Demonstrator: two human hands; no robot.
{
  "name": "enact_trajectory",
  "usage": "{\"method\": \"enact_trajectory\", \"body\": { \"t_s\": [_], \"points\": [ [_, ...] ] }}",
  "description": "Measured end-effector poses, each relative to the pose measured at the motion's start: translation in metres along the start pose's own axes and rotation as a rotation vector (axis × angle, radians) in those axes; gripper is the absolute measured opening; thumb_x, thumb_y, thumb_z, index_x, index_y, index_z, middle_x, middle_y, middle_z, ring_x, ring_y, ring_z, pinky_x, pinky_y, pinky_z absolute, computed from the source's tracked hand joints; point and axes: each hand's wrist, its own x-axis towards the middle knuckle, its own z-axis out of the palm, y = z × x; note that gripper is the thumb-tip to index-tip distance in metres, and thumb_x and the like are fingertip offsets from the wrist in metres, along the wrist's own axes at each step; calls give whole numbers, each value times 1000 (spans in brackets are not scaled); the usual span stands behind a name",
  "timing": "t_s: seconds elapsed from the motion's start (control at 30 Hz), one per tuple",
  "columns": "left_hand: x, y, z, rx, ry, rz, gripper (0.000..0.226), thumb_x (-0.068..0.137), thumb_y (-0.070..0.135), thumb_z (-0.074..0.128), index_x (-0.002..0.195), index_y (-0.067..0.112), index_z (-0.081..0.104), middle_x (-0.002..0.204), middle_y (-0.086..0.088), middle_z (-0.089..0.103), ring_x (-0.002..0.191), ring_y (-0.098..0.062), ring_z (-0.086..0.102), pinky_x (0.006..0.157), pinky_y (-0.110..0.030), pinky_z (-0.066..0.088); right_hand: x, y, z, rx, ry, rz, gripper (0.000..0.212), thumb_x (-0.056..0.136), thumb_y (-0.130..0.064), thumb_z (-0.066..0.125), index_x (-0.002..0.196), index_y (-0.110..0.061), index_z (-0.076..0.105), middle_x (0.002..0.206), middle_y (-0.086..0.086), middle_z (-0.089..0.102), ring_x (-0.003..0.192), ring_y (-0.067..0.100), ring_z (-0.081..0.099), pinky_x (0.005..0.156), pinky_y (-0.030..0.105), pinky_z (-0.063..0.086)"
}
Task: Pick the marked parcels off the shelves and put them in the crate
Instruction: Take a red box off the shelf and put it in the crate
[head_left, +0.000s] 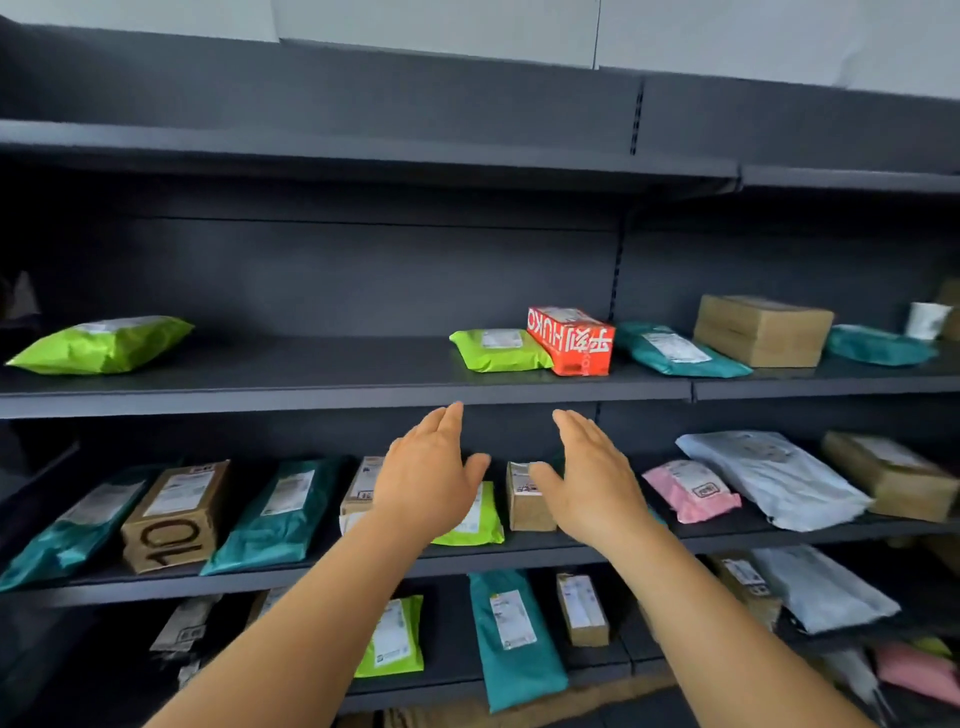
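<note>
Two bare hands are reaching toward the dark shelving, palms facing each other with a gap between them. Fingers of the left hand (428, 478) are lying straight and relaxed, grasping nothing; the right hand (589, 480) is likewise released and empty. Both are hovering in front of the middle shelf (571, 553), where a small cardboard box (524, 501) is standing between them and a green mailer (480, 522) is lying partly behind the left wrist. Teal mailers and a brown box marked "10" (174, 517) are lying further left, with a pink mailer (688, 491) to the right. Above, on the upper shelf (311, 397), a red box (571, 340) is touching a green parcel (498, 351). No crate is showing.
</note>
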Motion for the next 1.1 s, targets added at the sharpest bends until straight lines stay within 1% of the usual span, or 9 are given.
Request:
{"method": "enact_trajectory", "body": {
  "t_s": [0.23,0.33,0.43,0.6,0.77,0.87,0.97,1.03,1.1],
  "points": [
    [92,-16,24,-32,34,56,66,97,40,44,152,17,15,157,0,23,142,-18,27,115,-34,25,88,13,13,-4,35,14,68,97,-38,46,153,-17,13,160,-1,11,147,16,10,119,33,15],
    [132,-32,34,-24,9,62,66,97,40,43,152,17,15,158,0,21,143,-19,25,115,-34,23,128,13,27,-6,23,4,67,97,-38,46,152,-17,14,160,0,12,147,16,11,119,33,15],
    [167,-44,46,-16,-7,79,66,96,40,45,152,17,17,157,0,23,142,-20,26,114,-35,25,162,14,39,-26,14,-7,67,97,-38,46,152,-16,14,160,1,13,147,16,11,119,34,15],
    [206,-54,66,12,-71,115,67,96,39,46,152,18,16,158,-3,21,143,-21,24,115,-36,25,208,17,58,-74,7,-33,67,96,-38,47,151,-16,17,160,2,15,147,19,12,119,36,17],
    [235,-63,82,5,-102,101,67,96,38,47,152,22,13,158,-2,19,143,-23,23,115,-38,26,243,24,71,-106,16,-43,67,95,-40,48,150,-15,19,159,4,16,146,20,12,119,35,16],
    [250,-64,91,0,-123,91,66,96,40,46,152,29,12,159,-1,15,144,-23,19,115,-42,26,261,33,79,-108,22,-10,68,94,-45,47,150,-19,19,159,3,15,146,25,9,118,39,17],
    [264,-61,97,-5,-164,98,65,96,42,46,151,34,12,160,2,10,146,-22,14,116,-40,25,273,39,84,-104,12,33,63,94,-49,43,148,-25,24,157,-2,16,144,30,11,113,45,25],
    [273,-59,100,-13,-189,98,61,97,41,46,150,33,19,160,2,12,144,-22,20,114,-35,27,277,41,86,-115,-5,28,58,94,-51,41,146,-29,28,155,-4,22,140,32,19,111,45,28],
    [278,-58,102,-31,-183,95,54,96,36,48,147,29,33,156,1,25,138,-19,34,110,-30,32,280,44,88,-99,-6,-9,54,94,-49,41,144,-30,34,150,-5,31,134,29,30,110,41,29]
  ]
}}
